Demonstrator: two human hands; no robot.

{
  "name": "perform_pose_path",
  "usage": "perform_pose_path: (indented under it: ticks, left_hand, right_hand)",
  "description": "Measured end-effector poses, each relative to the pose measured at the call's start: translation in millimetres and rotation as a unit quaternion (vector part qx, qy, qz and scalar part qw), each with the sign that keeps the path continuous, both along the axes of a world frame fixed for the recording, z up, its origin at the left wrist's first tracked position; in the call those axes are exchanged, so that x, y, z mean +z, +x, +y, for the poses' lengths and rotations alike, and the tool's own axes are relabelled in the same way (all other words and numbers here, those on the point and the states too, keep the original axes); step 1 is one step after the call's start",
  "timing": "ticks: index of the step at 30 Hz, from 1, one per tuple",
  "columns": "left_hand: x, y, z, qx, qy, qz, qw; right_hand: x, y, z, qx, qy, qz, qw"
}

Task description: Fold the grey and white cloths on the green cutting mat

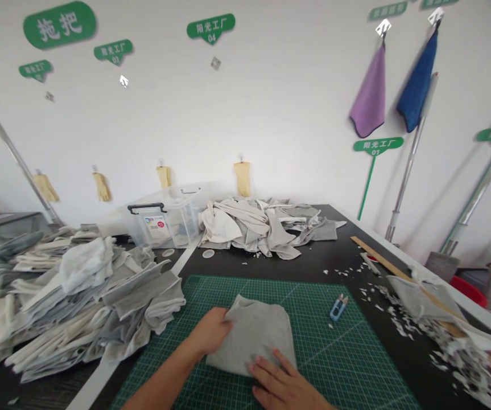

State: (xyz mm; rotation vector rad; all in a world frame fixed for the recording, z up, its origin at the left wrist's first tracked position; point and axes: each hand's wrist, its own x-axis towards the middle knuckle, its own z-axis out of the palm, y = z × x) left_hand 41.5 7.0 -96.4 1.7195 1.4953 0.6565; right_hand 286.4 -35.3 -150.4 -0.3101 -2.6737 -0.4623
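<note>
Head view, grey cloth [257, 336] under both hands, blue snips [338, 307] right

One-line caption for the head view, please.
Left hand grips a gray cloth's edge while the right hand rests on it, over a green cutting mat.

A workshop (green factory signs [211, 27]), its cutting mat [313, 353] beside fabric scraps [266, 225].

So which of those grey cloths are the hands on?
The lone cloth on the green mat, left hand at its edge, right hand on top; other cloths lie heaped.
</note>
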Motion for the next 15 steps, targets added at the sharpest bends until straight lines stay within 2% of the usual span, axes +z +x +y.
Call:
perform_pose_path:
  ticks: [2, 4, 6, 8, 10, 12, 13, 15]
  left_hand:
    - [17.2, -9, 1, 0.033, 0.076, 0.047, 0.996]
    - [35.2, -20, 0, 0.056, 0.114, 0.026, 0.992]
    - [51.6, -33, -2, 0.093, 0.124, -0.046, 0.987]
    - [65.8, -49, -4, 0.166, 0.125, -0.163, 0.965]
    - [78.4, -69, -2, 0.258, 0.141, -0.286, 0.912]
    - [88.3, -92, 5, 0.342, 0.183, -0.364, 0.847]
    - [91.3, -105, 9, 0.382, 0.209, -0.381, 0.815]
    - [90.9, -128, 17, 0.448, 0.236, -0.38, 0.774]
  right_hand:
    - [0.6, 0, -2, 0.015, -0.029, -0.011, 0.999]
    - [-0.1, 1, -2, 0.032, -0.067, -0.028, 0.997]
    - [-1.4, 1, -2, 0.04, -0.111, -0.039, 0.992]
    - [-2.2, 2, -2, 0.042, -0.157, -0.044, 0.986]
    - [-1.3, 2, -2, 0.041, -0.196, -0.053, 0.978]
    - [1.3, 2, -3, 0.04, -0.227, -0.065, 0.971]
    - [3.0, 2, -3, 0.039, -0.241, -0.069, 0.967]
    - [6.3, 2, -4, 0.038, -0.262, -0.071, 0.962]
